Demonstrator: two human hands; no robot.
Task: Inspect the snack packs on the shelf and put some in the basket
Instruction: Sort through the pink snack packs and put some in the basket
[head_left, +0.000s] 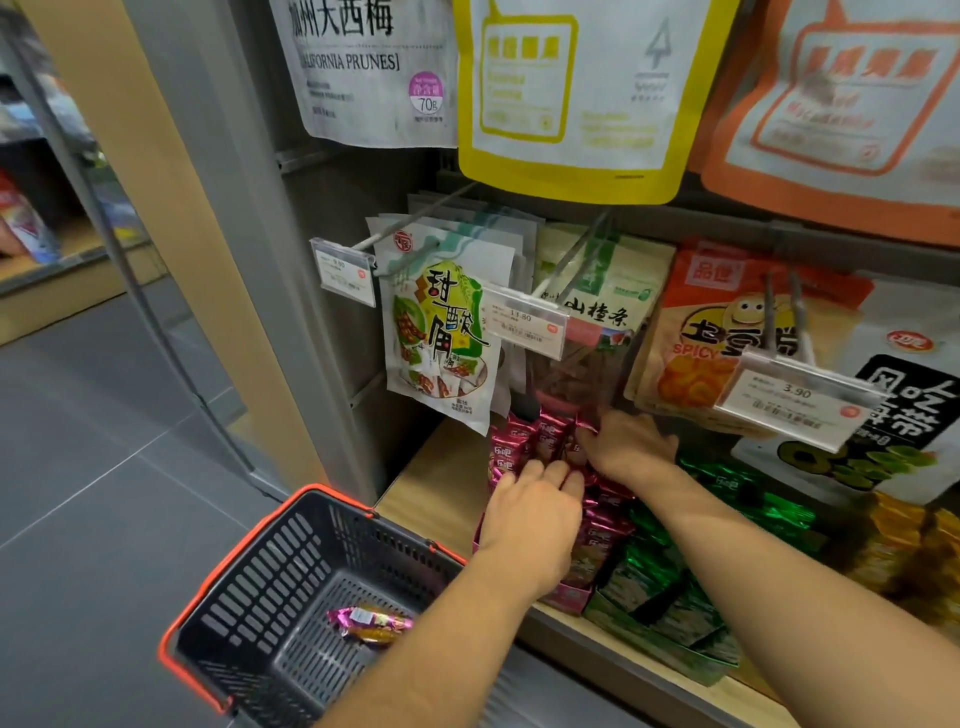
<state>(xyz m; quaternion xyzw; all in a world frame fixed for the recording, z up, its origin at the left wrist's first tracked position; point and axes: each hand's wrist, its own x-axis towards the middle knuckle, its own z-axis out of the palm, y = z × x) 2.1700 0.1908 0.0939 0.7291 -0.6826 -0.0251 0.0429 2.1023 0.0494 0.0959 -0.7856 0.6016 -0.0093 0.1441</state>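
Several small pink foil snack packs (524, 441) stand in a pink display box on the wooden shelf (431, 478). My left hand (535, 509) lies over the pink packs with its fingers reaching among them. My right hand (628, 447) is just behind it, fingers curled around a pink pack at the back of the row. Below left, a dark basket (291, 587) with an orange rim holds one pink and gold snack pack (371, 623).
Green foil packs (670, 597) fill a box right of the pink ones, and yellow packs (914, 551) lie further right. Hanging bags and price tags (524, 325) on pegs overhang the shelf close above my hands. Grey tiled floor lies to the left.
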